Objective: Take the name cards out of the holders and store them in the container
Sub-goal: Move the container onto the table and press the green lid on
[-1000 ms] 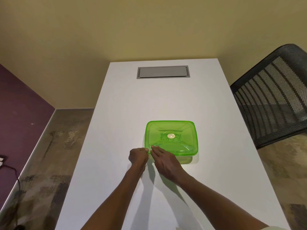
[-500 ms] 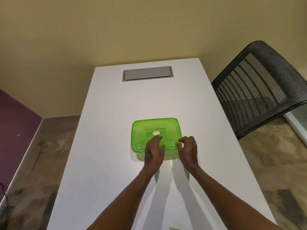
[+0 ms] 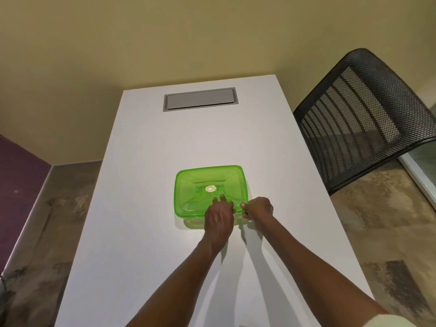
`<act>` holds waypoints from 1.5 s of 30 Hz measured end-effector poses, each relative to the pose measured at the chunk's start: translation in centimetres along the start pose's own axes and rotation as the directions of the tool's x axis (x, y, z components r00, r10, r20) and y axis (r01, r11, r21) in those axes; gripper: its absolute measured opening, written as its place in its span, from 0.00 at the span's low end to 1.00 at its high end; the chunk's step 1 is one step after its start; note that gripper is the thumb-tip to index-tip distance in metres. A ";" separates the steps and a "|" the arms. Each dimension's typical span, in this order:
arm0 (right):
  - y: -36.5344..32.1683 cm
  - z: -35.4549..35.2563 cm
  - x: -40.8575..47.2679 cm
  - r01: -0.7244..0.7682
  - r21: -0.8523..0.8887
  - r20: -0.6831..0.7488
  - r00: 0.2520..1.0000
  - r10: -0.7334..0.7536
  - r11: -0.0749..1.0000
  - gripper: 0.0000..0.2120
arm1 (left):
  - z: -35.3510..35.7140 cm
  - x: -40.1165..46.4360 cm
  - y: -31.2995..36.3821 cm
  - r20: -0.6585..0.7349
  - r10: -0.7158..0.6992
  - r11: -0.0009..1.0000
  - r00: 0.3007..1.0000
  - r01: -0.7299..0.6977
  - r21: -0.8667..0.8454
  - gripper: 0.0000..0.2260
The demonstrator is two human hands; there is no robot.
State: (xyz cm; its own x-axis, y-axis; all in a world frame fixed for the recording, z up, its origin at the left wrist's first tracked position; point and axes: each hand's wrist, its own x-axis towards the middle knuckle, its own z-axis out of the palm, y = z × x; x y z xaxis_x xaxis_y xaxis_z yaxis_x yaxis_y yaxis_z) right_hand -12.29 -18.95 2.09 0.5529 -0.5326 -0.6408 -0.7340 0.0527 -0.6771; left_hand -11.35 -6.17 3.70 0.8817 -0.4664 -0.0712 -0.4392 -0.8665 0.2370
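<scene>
1. Two hands are on the near edge of the green container (image 3: 210,190), which sits lid-on in the middle of the white counter (image 3: 146,161), well short of the grey hatch (image 3: 199,99) at the far end.
2. Left hand (image 3: 218,218) lies palm-down over the near rim, its fingers (image 3: 222,198) spread flat on the lid (image 3: 188,185), pressing rather than gripping; nothing is held in it.
3. Right hand (image 3: 258,207) is curled at the near right corner, fingertips pinched on the lid's lip; how firmly it grips I cannot tell.
4. No name cards or holders show anywhere, and the translucent green hides whatever is inside.
5. Handling, as a judgement: thin plastic, light and a little springy, with a glossy lid that will slide under a flat palm. An empty or near-empty box like this would likely skate across the smooth counter if pulled from one side only.
6. Best hold, I think, is the corner lip, where the lid flexes most, while the other hand bears down on the lid's centre panel near the round vent button (image 3: 210,188) to keep the base still.
7. A sudden peel could make the lid snap free and jolt the box.
</scene>
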 end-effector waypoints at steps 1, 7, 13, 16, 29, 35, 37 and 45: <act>-0.2 0.0 0.0 0.002 -0.047 -0.006 1.000 -0.002 0.999 0.14 | 0.0 0.1 0.0 0.009 -0.002 1.000 1.000 0.002 0.013 0.09; -0.6 -0.3 0.4 -0.039 -0.122 0.019 0.999 0.041 0.992 0.14 | -0.4 0.3 0.1 0.048 -0.001 0.998 0.999 -0.002 0.060 0.11; -0.7 -1.1 0.4 -0.055 0.002 0.087 0.995 0.055 0.998 0.13 | -1.2 0.4 0.0 0.002 -0.051 0.995 0.999 0.051 -0.086 0.09; -1.0 -1.5 0.7 -0.038 -0.092 0.122 0.991 0.049 0.995 0.15 | -1.6 0.8 -0.1 -0.039 -0.180 0.954 0.983 0.164 -0.251 0.11; -8.7 -1.8 6.5 0.301 -0.293 0.144 0.952 -0.269 0.907 0.22 | -1.5 8.6 -0.9 -0.004 0.049 0.966 0.999 -0.049 -0.253 0.34; -10.5 -0.8 8.4 0.313 -0.258 0.256 0.934 -0.248 0.914 0.15 | -0.9 10.5 -0.9 0.204 -0.027 0.985 0.979 0.060 -0.160 0.33; -10.7 -0.5 9.1 0.310 -0.275 0.247 0.937 -0.245 0.910 0.14 | -0.9 10.6 -0.9 0.226 -0.030 0.986 0.974 0.066 -0.156 0.33; -11.7 0.2 10.7 0.085 -0.281 0.202 0.979 -0.027 0.956 0.13 | -0.5 10.2 -0.8 0.208 -0.048 0.979 0.977 0.087 -0.186 0.29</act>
State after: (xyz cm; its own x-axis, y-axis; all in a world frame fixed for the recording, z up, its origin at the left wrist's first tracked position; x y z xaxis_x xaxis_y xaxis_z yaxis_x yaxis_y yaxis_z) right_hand 2.27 -25.12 3.12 0.6410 -0.3524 -0.6819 -0.7657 -0.2322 -0.5998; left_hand -1.89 -10.13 3.29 0.8467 -0.4511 -0.2821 -0.3208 -0.8558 0.4058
